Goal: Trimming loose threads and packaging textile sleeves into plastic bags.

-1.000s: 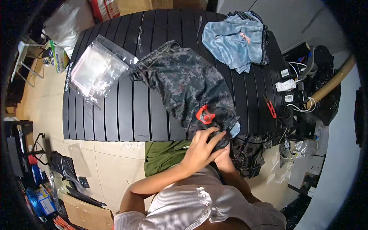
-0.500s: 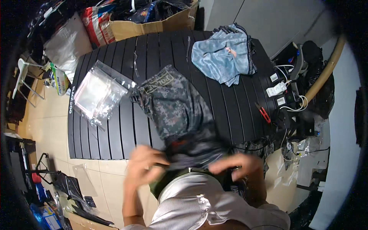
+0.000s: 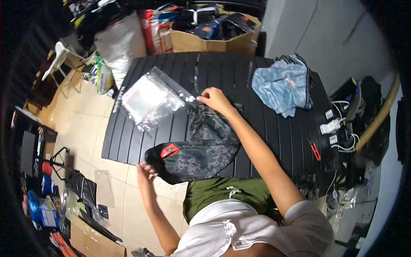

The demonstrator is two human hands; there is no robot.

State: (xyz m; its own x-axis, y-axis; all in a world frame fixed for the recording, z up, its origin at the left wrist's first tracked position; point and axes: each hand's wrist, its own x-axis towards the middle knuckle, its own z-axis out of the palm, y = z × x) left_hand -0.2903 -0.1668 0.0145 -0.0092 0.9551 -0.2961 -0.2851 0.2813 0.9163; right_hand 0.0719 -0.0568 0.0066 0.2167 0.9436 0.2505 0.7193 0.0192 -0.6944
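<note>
Camo garment (image 3: 203, 158) now folded leftward, R fingers (image 3: 207, 93) gone fwd; it's on desk (image 3: 295, 137), btwn them & L fingers (image 3: 143, 168) at its dark end. R near clear bags (image 3: 150, 100); can't tell if either grips. Prob. light, soft, floppy: hold by folded edges.

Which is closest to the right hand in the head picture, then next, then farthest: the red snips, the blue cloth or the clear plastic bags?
From the right hand:
1. Clear plastic bags: left side, right by its fingertips.
2. Blue cloth: right side, farther up the table.
3. Red snips: farthest, near the table's right edge.
</note>
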